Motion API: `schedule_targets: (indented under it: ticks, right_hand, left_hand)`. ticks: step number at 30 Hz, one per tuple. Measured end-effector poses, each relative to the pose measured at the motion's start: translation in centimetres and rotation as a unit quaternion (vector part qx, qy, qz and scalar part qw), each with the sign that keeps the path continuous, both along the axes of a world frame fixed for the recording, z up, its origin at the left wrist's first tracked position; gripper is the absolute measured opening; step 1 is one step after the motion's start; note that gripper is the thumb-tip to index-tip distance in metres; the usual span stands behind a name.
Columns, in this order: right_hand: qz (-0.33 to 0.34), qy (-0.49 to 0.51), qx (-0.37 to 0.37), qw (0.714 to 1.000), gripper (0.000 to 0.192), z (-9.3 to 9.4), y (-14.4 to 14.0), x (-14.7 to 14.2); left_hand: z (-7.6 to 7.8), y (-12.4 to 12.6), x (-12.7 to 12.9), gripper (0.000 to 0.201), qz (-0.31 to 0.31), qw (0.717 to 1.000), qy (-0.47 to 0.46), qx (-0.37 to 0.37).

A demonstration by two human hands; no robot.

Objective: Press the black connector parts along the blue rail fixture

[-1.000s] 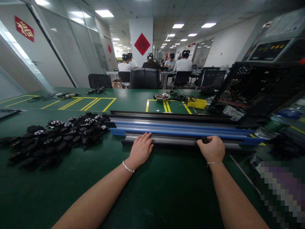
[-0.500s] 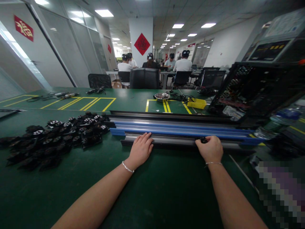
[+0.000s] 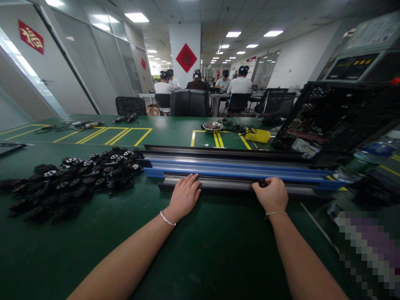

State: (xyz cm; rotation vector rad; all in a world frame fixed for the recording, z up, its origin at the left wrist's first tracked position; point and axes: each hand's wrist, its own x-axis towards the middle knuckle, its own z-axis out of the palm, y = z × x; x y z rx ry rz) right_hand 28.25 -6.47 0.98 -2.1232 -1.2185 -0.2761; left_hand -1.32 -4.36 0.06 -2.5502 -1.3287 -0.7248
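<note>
A long grey channel-shaped rail (image 3: 225,183) with black edges lies across the green table. Flat on its left part rests my left hand (image 3: 185,198), fingers stretched out and open. Farther right, my right hand (image 3: 271,194) is closed in a pinch on a small black part (image 3: 262,182) in the rail's channel; my fingers hide most of it. Behind the grey rail lie a blue rail (image 3: 237,168) and a black rail (image 3: 225,152), roughly parallel to it. To the left of the rails is a pile of small black parts (image 3: 84,179), some with white marks.
A metal bowl (image 3: 213,126), tangled cables (image 3: 236,126) and a yellow object (image 3: 258,135) are behind the rails. An opened computer case (image 3: 343,112) and a plastic bottle (image 3: 364,160) stand at right. Several people sit at desks beyond the table (image 3: 200,250).
My right hand has slid slightly left along the grey rail with the small black part. My left hand stays in place.
</note>
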Motion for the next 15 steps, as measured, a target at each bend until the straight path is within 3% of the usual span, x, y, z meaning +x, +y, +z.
schedule_targets:
  ticks: [15]
  right_hand:
    - [0.045, -0.014, -0.005, 0.999, 0.022, 0.2, 0.4, -2.8]
  left_hand:
    - [-0.1, 0.1, -0.1, 0.028, 0.0, 1.0, 0.008, -0.003]
